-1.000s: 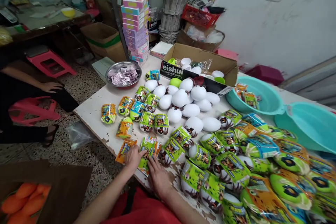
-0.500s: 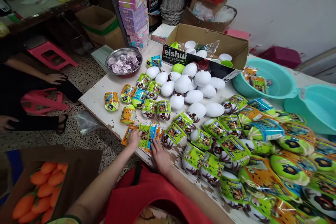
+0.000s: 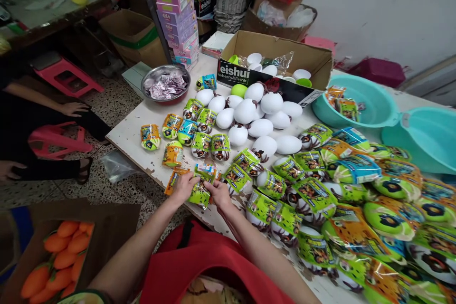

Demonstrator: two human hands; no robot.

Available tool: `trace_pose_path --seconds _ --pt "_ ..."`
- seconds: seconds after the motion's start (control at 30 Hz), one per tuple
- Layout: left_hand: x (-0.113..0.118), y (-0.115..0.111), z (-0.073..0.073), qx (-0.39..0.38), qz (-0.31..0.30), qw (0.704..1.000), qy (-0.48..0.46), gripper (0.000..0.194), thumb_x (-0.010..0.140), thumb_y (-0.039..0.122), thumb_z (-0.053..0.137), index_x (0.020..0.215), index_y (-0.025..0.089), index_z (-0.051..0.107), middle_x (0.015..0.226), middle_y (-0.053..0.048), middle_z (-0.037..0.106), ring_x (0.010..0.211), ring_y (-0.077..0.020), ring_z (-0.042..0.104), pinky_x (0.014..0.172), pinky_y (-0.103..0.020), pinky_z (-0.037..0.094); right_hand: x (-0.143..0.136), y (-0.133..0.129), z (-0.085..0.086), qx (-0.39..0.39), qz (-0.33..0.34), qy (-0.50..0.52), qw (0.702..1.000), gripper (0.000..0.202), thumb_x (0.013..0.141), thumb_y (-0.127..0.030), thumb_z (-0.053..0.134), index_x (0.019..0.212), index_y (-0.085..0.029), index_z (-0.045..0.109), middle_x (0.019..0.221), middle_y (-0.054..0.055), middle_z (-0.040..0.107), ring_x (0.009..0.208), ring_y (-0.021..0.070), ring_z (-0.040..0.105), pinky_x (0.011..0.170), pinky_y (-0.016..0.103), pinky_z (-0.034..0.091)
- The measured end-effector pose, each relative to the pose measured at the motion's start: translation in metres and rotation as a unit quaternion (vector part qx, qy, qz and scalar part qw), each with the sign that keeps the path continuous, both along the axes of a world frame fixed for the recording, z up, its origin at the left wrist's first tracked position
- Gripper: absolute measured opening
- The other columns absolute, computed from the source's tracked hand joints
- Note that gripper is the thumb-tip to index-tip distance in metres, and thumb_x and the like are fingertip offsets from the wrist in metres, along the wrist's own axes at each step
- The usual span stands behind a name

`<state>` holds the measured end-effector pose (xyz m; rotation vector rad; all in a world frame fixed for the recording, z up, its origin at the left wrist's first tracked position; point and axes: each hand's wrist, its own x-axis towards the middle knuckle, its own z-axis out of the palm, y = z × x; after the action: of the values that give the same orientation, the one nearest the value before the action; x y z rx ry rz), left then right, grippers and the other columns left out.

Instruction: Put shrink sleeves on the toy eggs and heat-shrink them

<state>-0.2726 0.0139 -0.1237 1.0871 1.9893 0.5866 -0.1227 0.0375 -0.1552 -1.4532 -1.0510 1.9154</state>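
Near the table's front edge, a flat green printed wrapper (image 3: 200, 194) is pinched between my two hands. My left hand (image 3: 184, 187) grips its left side, and my right hand (image 3: 218, 194) has thumb and fingers on its right side. Orange wrappers (image 3: 172, 180) lie partly under my left hand. Just beyond stand several wrapped eggs, among them an orange-sleeved egg (image 3: 173, 154) and a green-sleeved egg (image 3: 220, 147). Plain white eggs (image 3: 260, 128) with brown markings are grouped behind them. To the right of my right hand lies a green-wrapped egg (image 3: 236, 179).
Many wrapped eggs (image 3: 352, 228) cover the table's right side. A metal bowl of small packets (image 3: 166, 84), an open carton (image 3: 231, 73) and turquoise basins (image 3: 377, 99) stand behind. At left, another person's hand (image 3: 75, 109) rests near a pink stool (image 3: 59, 138). Orange objects (image 3: 64, 259) fill a box below.
My hands have lifted one green wrapper off the fanned wrappers on the table. My right hand has gone from lying flat to pinching it. The view has shifted slightly.
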Motion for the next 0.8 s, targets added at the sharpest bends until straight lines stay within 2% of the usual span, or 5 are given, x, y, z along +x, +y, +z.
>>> trace_pose_path --seconds 0.3,0.43,0.53,0.7,0.8 --pt "0.005 0.021 0.036 0.051 0.036 0.984 -0.166 0.023 0.069 0.036 0.065 0.056 0.018 0.058 0.054 0.005 0.055 0.062 -0.0145 0.052 0.059 -0.024 0.038 0.034 0.03 0.035 0.17 0.029 -0.194 0.966 0.022 0.077 -0.03 0.055 0.064 -0.017 0.067 0.058 0.001 0.063 0.055 0.0153 0.054 0.054 0.023 0.039" --pt "0.024 0.041 0.048 0.054 0.031 0.947 -0.316 0.025 0.07 0.041 0.066 0.08 0.018 0.069 0.077 -0.001 0.07 0.075 -0.0175 0.064 0.07 -0.027 0.049 0.064 0.048 0.051 0.258 0.048 -0.323 0.909 0.02 0.08 -0.021 0.05 0.077 -0.02 0.07 0.074 0.003 0.07 0.066 0.0179 0.061 0.062 0.025 0.041" --pt "0.043 0.063 0.05 0.033 0.047 0.906 -0.419 0.029 0.07 0.038 0.069 0.09 0.017 0.069 0.088 -0.006 0.073 0.083 -0.0181 0.067 0.078 -0.029 0.052 0.087 0.064 0.057 0.262 0.071 -0.299 0.915 0.019 0.081 -0.029 0.055 0.074 -0.019 0.069 0.07 0.003 0.069 0.065 0.0181 0.061 0.062 0.025 0.042" --pt "0.057 0.101 0.043 0.036 0.216 0.849 -0.481 0.017 0.072 0.016 0.072 0.088 0.018 0.067 0.088 -0.001 0.074 0.087 -0.0121 0.067 0.079 -0.02 0.052 0.134 0.128 0.048 0.214 -0.185 -0.316 0.906 0.057 0.07 -0.048 0.068 0.111 -0.01 0.059 0.107 0.015 0.066 0.095 0.0262 0.061 0.079 0.034 0.048" --pt "0.055 0.115 0.038 0.057 0.257 0.843 -0.47 0.014 0.078 0.01 0.065 0.087 0.021 0.064 0.09 0.002 0.073 0.09 -0.0082 0.067 0.081 -0.016 0.051 0.15 0.175 0.026 0.103 -0.261 -0.324 0.904 0.071 0.052 -0.041 0.08 0.109 -0.006 0.058 0.106 0.019 0.065 0.099 0.0305 0.061 0.08 0.038 0.049"
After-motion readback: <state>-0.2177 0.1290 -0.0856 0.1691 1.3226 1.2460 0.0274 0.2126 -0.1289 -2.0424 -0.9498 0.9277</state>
